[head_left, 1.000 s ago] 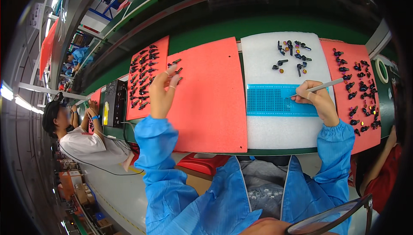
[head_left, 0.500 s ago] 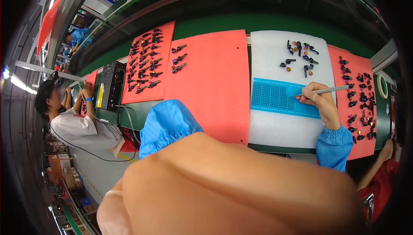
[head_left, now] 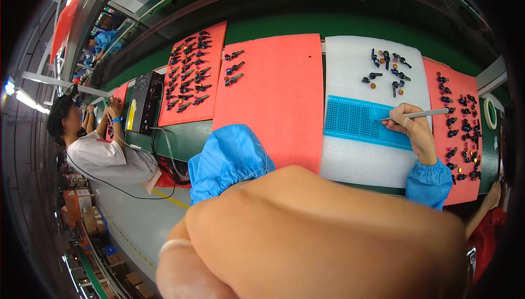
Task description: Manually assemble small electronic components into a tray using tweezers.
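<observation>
Silver tweezers (head_left: 429, 113) are pinched in the right hand (head_left: 414, 128), tips over the blue perforated sheet (head_left: 351, 117) lying beneath and left of that hand. Nearer, the left hand (head_left: 311, 230) looms blurred; whether open or closed cannot be told.

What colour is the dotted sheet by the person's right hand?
The dotted sheet is blue, shown best in the head view.

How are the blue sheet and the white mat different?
The blue sheet is smaller; the white mat is bigger and lies underneath. The blue sheet is mostly covered with tiny dark dots; the white mat looks plain, with some chunky dark parts on it. Both lie flat.
</observation>
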A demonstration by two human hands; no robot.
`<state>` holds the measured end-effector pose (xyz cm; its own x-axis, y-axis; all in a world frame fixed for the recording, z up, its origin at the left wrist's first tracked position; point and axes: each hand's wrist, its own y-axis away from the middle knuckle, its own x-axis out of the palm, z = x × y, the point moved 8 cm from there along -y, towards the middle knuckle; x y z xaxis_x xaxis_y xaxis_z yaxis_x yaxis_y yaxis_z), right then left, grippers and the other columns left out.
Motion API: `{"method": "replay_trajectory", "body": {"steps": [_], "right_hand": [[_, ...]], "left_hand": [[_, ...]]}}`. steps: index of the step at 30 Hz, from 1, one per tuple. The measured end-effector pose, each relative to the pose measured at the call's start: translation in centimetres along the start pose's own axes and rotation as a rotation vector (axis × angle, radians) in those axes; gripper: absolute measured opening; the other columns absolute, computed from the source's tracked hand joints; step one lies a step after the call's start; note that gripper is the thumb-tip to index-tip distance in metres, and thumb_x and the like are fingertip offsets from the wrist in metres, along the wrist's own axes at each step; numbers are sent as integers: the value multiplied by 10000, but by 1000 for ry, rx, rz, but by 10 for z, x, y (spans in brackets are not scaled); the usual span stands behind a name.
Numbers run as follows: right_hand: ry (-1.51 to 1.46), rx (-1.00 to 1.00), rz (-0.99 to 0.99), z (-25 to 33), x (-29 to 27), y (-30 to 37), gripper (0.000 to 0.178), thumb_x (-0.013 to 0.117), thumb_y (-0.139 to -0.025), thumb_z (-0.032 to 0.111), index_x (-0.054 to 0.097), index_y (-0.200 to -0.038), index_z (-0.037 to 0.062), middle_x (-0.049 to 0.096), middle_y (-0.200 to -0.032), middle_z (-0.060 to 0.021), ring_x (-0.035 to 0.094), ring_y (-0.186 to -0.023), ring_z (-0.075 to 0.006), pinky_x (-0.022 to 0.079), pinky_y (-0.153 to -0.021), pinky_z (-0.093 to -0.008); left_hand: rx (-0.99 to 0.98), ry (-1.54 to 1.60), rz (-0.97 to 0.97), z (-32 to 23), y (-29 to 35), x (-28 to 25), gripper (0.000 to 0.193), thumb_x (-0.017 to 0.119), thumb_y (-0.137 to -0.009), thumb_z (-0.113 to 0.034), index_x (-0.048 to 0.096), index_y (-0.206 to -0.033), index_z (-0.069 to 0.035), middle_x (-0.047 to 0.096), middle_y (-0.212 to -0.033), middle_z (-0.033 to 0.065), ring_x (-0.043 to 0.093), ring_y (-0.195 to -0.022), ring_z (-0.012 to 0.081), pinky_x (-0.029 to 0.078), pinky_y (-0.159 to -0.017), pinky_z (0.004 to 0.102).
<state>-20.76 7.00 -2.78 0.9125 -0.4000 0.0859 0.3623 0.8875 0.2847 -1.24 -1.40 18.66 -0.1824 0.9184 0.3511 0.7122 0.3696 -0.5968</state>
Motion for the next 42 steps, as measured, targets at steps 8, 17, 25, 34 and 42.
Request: {"method": "replay_trajectory", "body": {"steps": [8, 17, 25, 34, 42], "right_hand": [[3, -12, 10, 2, 3, 1, 158, 623, -812, 175, 548, -727, 65, 588, -717, -53, 618, -752, -159, 512, -710, -264], [19, -30, 25, -2, 2, -3, 165, 615, -825, 172, 556, -728, 52, 592, -728, -61, 606, -730, -142, 516, -694, -254], [-37, -12, -10, -2, -8, 3, 134, 626, -805, 150, 571, -745, 43, 589, -727, -62, 613, -729, -157, 517, -708, -273], [-63, -11, -35, 3, -3, 2, 137, 631, -801, 152, 584, -781, 25, 604, -750, -77, 629, -755, -175, 522, -697, -269], [-61, 13, -27, 3, -3, 3, 126, 620, -810, 141, 586, -776, 25, 609, -768, -85, 632, -754, -175, 527, -700, -264]], "left_hand": [[37, -23, -13, -1, -2, 2, 297, 475, -889, -331, 524, -806, -50, 565, -779, 68, 557, -706, 216, 441, -654, 353], [87, -125, -50, -13, -4, -4, 311, 483, -886, -325, 557, -817, -31, 581, -808, 78, 562, -741, 214, 451, -657, 341], [104, -117, -63, 13, -20, -10, 325, 489, -884, -320, 586, -827, -15, 595, -834, 86, 567, -772, 211, 459, -660, 330], [-325, -1313, 107, 183, -4, -91, 271, 636, -749, -130, 642, -1005, -43, 634, -996, 152, 598, -911, 309, 468, -814, 375], [-488, -1530, 119, 206, -14, -83, 276, 646, -753, -189, 658, -1003, -74, 647, -981, 115, 613, -862, 256, 494, -739, 331]]}}
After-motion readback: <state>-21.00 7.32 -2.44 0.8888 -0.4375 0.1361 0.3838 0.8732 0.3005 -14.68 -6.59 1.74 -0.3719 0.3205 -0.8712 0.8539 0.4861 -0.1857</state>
